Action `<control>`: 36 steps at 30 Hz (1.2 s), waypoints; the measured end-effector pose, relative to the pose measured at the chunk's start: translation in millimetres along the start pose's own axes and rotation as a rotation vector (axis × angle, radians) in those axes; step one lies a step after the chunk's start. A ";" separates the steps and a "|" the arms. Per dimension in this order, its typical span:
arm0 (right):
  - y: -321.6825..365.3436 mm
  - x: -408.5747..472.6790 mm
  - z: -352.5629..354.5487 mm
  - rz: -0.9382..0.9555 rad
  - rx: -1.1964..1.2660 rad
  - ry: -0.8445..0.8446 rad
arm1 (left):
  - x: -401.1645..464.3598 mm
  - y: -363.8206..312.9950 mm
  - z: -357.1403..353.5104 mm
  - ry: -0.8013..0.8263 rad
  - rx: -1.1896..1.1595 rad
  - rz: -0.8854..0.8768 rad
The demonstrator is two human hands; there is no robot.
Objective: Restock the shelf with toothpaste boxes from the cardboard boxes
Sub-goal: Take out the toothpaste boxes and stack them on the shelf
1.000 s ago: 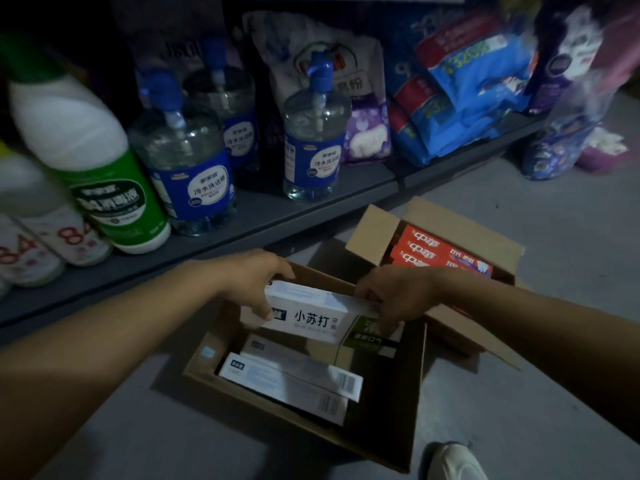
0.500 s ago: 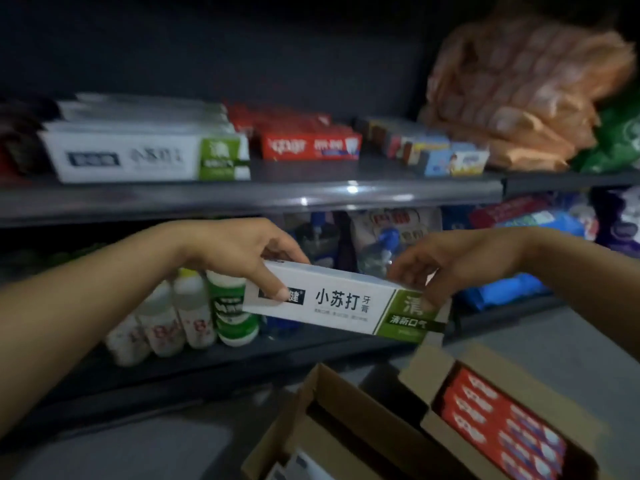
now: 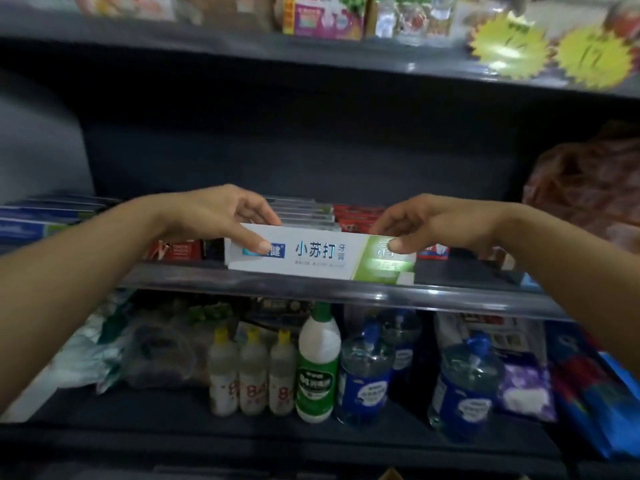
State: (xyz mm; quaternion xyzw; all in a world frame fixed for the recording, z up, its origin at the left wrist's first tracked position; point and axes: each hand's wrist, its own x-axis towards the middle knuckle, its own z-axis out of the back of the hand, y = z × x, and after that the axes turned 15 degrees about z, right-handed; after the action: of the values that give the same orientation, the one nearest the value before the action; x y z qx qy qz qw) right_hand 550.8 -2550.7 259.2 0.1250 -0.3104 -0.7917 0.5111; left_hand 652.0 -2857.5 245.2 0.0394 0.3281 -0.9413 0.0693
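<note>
A white and green toothpaste box [image 3: 320,256] lies lengthwise at the front edge of the middle shelf [image 3: 311,292]. My left hand [image 3: 221,216] grips its left end, thumb on the front face. My right hand [image 3: 426,221] grips its green right end. Behind it sit a stack of like white boxes [image 3: 301,211] and red toothpaste boxes [image 3: 358,216]. More red boxes [image 3: 180,249] lie to the left on the shelf. Only a corner of a cardboard box [image 3: 391,475] shows at the bottom edge.
The lower shelf holds small bottles [image 3: 252,375], a green and white bottle [image 3: 317,368], blue pump bottles [image 3: 367,372] and bagged goods [image 3: 588,386]. A reddish bag [image 3: 585,188] sits at the right of the middle shelf. The top shelf [image 3: 311,53] carries packets and yellow price tags [image 3: 509,46].
Both hands lifted the white and green toothpaste box out of the cardboard box and up to the middle shelf's front edge. The view rose from the floor to the shelves.
</note>
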 end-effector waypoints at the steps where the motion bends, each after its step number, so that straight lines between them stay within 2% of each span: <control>1: 0.1 8.4 -0.6 -0.003 -0.013 0.002 | 1.8 4.5 3.0 -0.012 -0.010 0.007; 5: -4.0 37.5 -3.9 -0.019 -0.075 -0.020 | 14.8 19.8 9.4 -0.064 -0.025 0.031; 15: -26.8 77.9 -15.2 -0.034 -0.198 -0.085 | 56.0 42.4 10.1 -0.216 0.147 0.027; 20: -34.9 86.5 -18.0 -0.030 -0.268 -0.050 | 64.2 46.3 3.3 -0.241 0.198 0.027; 25: -40.6 92.8 -23.5 -0.039 -0.301 -0.122 | 61.2 46.2 3.6 -0.291 0.241 0.028; 29: -45.9 97.3 -28.4 -0.049 -0.331 -0.175 | 56.2 48.8 10.7 -0.389 0.256 0.059; 36: -52.1 101.8 -39.8 -0.044 -0.447 -0.259 | 60.4 61.3 3.9 -0.434 0.250 0.114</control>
State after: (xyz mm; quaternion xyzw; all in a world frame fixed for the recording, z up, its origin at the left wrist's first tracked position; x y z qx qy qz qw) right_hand 487.8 -2640.7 208.2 -0.0865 -0.1877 -0.8610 0.4646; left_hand 601.8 -2913.7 203.4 -0.1369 0.1837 -0.9555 0.1858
